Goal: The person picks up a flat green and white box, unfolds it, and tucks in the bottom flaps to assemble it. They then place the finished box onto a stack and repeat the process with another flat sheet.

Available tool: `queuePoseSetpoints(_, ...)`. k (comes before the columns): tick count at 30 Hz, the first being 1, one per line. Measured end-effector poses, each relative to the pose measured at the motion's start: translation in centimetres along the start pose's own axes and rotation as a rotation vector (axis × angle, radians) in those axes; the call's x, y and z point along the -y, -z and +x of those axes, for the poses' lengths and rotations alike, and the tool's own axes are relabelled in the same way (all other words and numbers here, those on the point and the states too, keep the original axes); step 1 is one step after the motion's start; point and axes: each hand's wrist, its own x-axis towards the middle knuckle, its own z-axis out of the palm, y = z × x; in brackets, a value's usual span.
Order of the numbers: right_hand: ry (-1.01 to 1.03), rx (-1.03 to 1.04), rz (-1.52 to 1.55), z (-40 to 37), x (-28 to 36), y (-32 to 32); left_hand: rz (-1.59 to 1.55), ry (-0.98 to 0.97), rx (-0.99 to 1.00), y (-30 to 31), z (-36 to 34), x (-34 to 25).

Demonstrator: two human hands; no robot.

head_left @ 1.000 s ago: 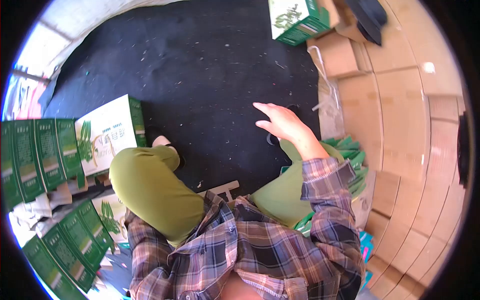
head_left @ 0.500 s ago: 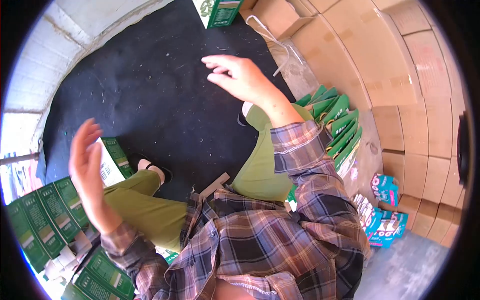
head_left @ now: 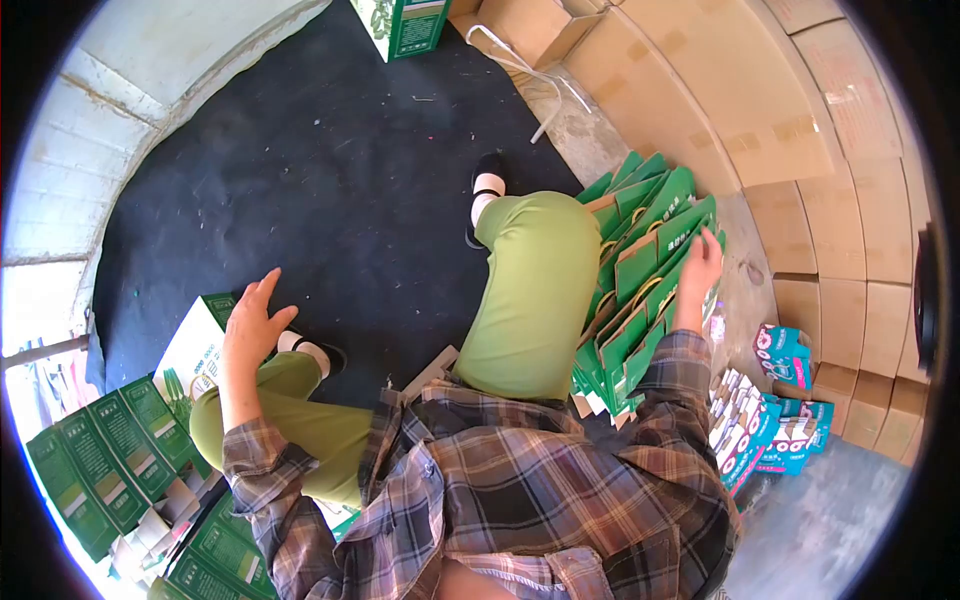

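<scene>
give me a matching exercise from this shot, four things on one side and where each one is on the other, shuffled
1 left hand
2 right hand
3 teal boxes
4 upright green box

A beside the brown cartons
B over the white and green box
C at the far end of the black mat
D on the stack of flat green bags

Pairs: 1-B, 2-D, 3-A, 4-C
</scene>
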Motion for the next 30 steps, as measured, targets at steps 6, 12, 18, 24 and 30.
queuePoseSetpoints(6, -0.369, -0.044, -0.778, -9.3, -14.4, 9.6, 0.016, 0.02, 0.1, -0.6, 0.3, -1.5)
queuePoseSetpoints(12, -0.82, 0.279, -0.538, -23.6, -27.3, 8.3, 0.038, -0.023, 0.103, -1.3, 0.6, -1.4)
queuePoseSetpoints(18, -1.011, 0.263, -0.244, -23.9, -25.1, 10.9, 0.051, -0.027, 0.1, -1.9, 1.2, -0.3)
queuePoseSetpoints(24, -1.352, 0.056, 0.193, -25.4, -22.7, 12.1, 0.035, -0.031, 0.089, -1.9, 1.2, -0.2)
queuePoseSetpoints(30, -1.264, 0.115, 0.559, -26.2, -25.4, 13.5, 0.067, -0.009, 0.136, -2.2, 1.8, -0.5)
